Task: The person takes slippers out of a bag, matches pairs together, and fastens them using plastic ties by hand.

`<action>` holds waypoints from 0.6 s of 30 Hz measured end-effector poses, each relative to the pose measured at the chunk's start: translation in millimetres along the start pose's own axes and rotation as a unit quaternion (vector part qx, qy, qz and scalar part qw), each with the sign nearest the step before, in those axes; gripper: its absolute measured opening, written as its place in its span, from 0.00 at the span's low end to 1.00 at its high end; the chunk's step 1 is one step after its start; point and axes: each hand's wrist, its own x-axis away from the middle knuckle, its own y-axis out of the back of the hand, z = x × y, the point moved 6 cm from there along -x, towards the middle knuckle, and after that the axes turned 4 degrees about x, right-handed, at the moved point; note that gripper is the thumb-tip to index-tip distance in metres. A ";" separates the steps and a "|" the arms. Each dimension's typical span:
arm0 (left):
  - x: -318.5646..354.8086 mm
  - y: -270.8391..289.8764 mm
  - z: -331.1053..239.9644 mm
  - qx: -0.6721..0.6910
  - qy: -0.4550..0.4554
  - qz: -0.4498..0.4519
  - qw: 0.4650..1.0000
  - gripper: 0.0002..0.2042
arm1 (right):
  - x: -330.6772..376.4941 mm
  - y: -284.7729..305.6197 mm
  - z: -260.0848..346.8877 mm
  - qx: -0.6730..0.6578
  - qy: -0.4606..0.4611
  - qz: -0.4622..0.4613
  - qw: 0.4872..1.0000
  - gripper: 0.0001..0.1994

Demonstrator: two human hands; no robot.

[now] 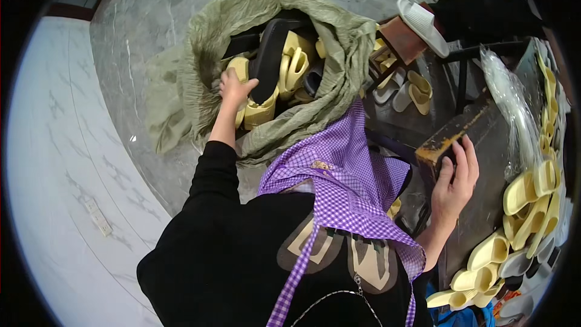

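A large olive-green woven sack (203,48) stands open on the floor in front of me, its rim rolled outward. Inside lie yellow slippers (296,66) and a long black sole-shaped piece (270,54). My left hand (236,88) reaches into the sack's left side, fingers curled over a yellow slipper (239,68) and thumb toward the black piece. Its fingertips are partly hidden. On my right, my right hand (457,183) rests against the worn corner of a dark table (478,127), fingers stretched along the edge and thumb apart, holding nothing.
Rows of yellow slippers (489,251) line the table's right side, near a clear plastic bag (514,106). A white slipper (422,24) sits on a brown block (404,39). More slippers (419,92) lie below. A white marbled wall (66,163) rises at left. I wear a purple checked apron (339,163).
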 end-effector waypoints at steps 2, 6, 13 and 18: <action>2.1 11.2 1.3 -0.075 -0.051 -0.024 0.996 0.39 | 0.7 -9.7 0.2 -0.034 -0.032 -0.001 0.999 0.13; -7.6 25.2 -5.5 -0.126 -0.128 -0.027 0.983 0.38 | -3.6 -34.3 17.2 -0.045 -0.044 -0.018 0.998 0.13; -2.2 29.8 -14.2 0.002 -0.242 -0.065 0.968 0.23 | -0.9 -34.7 26.4 -0.048 -0.054 -0.043 0.996 0.12; -60.4 53.0 -39.9 0.099 -0.279 -0.090 0.951 0.09 | 2.0 -35.6 25.7 -0.043 -0.048 -0.046 0.997 0.11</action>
